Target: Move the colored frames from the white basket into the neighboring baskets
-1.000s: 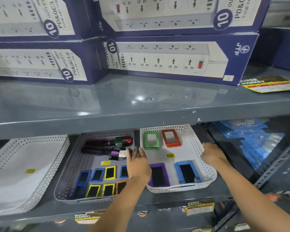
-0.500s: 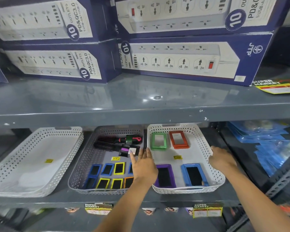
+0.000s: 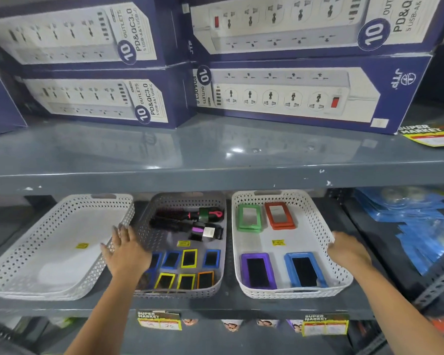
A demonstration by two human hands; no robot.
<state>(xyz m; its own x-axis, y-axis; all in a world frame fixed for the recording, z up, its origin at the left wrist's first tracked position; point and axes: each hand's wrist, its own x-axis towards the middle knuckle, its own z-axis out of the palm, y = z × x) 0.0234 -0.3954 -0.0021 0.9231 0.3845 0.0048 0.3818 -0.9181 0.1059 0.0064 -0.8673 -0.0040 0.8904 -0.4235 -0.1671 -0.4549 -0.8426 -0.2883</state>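
Note:
On the lower shelf a white basket [image 3: 318,221] holds a green frame [image 3: 248,218], an orange frame [image 3: 279,215], a purple frame [image 3: 258,271] and a blue frame [image 3: 304,269]. The grey basket [image 3: 149,226] beside it holds several small blue, yellow and orange frames [image 3: 189,258] and hairbrushes [image 3: 187,221]. At far left is a white basket [image 3: 49,226] with only a yellow sticker inside. My left hand [image 3: 127,249] lies open over the grey basket's left rim, holding nothing. My right hand [image 3: 349,251] rests on the right rim of the right white basket.
The upper shelf edge [image 3: 215,175] overhangs the baskets, with several power-strip boxes [image 3: 292,93] stacked on it. Blue packets [image 3: 420,226] lie to the right of the baskets. Price tags [image 3: 159,320] hang on the lower shelf front.
My left hand moved left, from the gap between the grey and right white baskets to the grey basket's left rim. The right hand stayed on the white basket's rim. The view shifted left.

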